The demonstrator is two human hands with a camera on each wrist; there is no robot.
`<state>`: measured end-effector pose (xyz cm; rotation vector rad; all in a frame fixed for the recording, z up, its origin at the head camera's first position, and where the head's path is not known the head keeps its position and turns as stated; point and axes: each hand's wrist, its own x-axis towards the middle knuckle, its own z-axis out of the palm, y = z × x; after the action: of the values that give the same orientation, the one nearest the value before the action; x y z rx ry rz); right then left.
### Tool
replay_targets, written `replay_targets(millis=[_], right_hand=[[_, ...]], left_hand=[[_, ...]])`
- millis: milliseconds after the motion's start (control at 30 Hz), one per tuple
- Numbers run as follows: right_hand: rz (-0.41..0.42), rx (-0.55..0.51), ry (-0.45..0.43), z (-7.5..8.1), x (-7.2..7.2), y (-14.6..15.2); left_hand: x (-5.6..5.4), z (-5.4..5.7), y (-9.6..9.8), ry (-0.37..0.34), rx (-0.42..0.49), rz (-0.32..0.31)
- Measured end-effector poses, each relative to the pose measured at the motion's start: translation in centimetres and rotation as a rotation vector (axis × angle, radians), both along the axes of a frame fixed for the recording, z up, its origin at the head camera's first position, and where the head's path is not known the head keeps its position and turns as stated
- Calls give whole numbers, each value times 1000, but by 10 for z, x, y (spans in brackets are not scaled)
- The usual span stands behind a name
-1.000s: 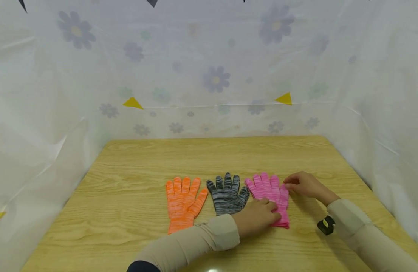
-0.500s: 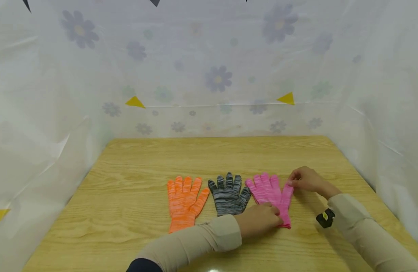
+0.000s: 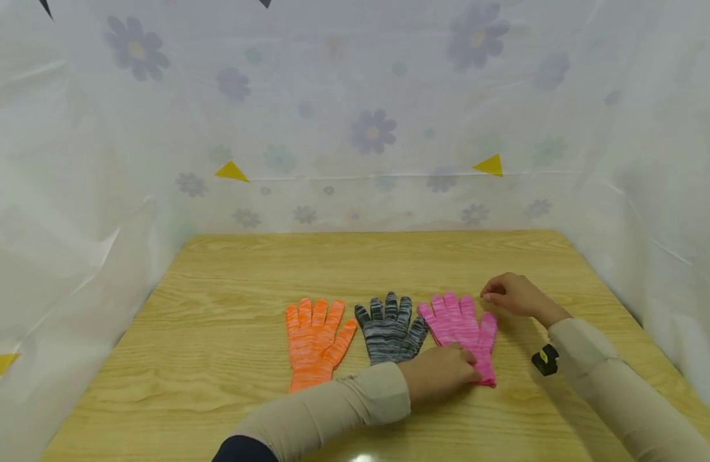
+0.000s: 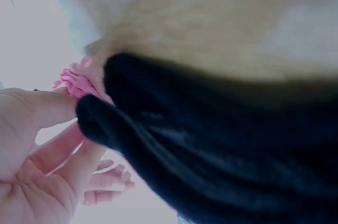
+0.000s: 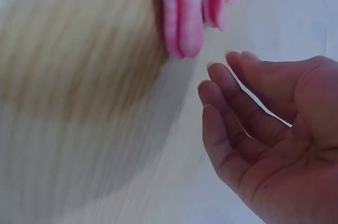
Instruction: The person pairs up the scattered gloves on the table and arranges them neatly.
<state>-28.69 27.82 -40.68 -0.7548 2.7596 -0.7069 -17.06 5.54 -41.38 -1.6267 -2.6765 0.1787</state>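
Note:
Three knit gloves lie in a row on the table: an orange one, a grey-and-black one and a pink one. My left hand holds the pink glove low down near its cuff, fingers bent onto the fabric. In the left wrist view, thumb and fingers meet the bunched pink cloth, the tips partly hidden behind a dark, blurred band. Just beyond the pink glove's thumb, my right hand hovers with loosely bent fingers. The right wrist view shows nothing between its fingers, apart from the pink fingers above.
The wooden table runs back to a flower-printed plastic sheet, and similar pale sheets hang at both sides. A black device sits at my right wrist. My left sleeve covers the orange cuff's end.
My right hand pinched the pink glove's thumb and drew it outward, then let go and moved up and away. The left hand stays at the glove's lower part.

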Motion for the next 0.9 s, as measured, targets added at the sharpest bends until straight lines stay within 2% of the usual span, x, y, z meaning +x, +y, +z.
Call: replay_targets(millis=[133, 300, 567, 667, 900], right_hand=[[22, -30, -24, 0, -9, -10], [22, -42, -62, -6, -18, -22], [46, -72, -83, -11, -22, -29], [60, -76, -107, -15, -22, -28], [14, -63, -15, -15, -28, -22]], left_hand=[[-3, -2, -3, -39, 30, -14], [-4, -2, -6, -43, 41, -20], [-5, -3, -6, -72, 47, -14], [-4, -4, -6, -56, 49, -31], [-3, -5, -3, -4, 31, -44]])
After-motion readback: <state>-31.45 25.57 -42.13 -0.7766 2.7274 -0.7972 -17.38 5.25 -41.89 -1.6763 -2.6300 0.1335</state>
